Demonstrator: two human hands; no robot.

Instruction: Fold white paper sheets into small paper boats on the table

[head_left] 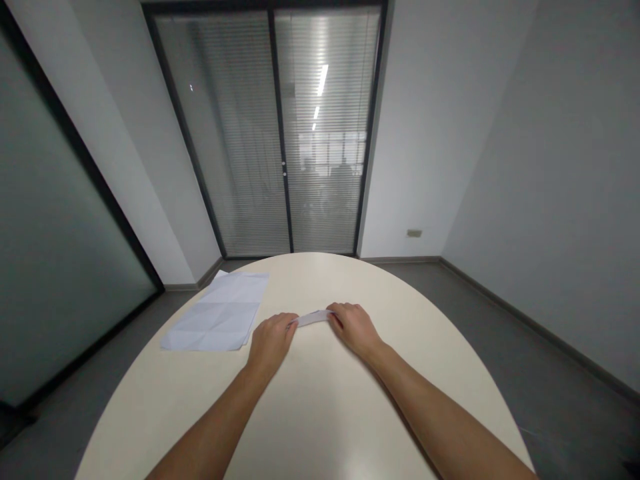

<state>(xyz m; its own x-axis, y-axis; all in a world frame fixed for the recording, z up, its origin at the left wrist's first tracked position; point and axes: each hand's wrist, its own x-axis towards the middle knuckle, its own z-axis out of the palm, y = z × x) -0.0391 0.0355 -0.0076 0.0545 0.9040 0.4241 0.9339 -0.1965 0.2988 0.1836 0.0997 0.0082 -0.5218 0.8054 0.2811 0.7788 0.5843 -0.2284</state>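
- In the head view, a narrow white paper strip [314, 318] stretched between the two hands, above or on the middle of the surface [320, 413]; whether it touched the top could not be told.
- The left hand [273, 339] had its grip closed on the strip's left end, thumb and fingers drawn together there.
- The right hand [354, 327] had its grip closed on the other end, the fingers bent over it and partly hiding it.
- The strip tilted slightly, its right end farther from the person than its left.
- White paper sheets [217, 313] lay loosely stacked and creased to the left of the left hand, near the rounded edge of the surface, their edges not quite lined up.
- Beyond the surface stood dark-framed glass doors [325, 200] with blinds; a small wall plate [414, 233] was set low on the wall [440, 133] to their right.
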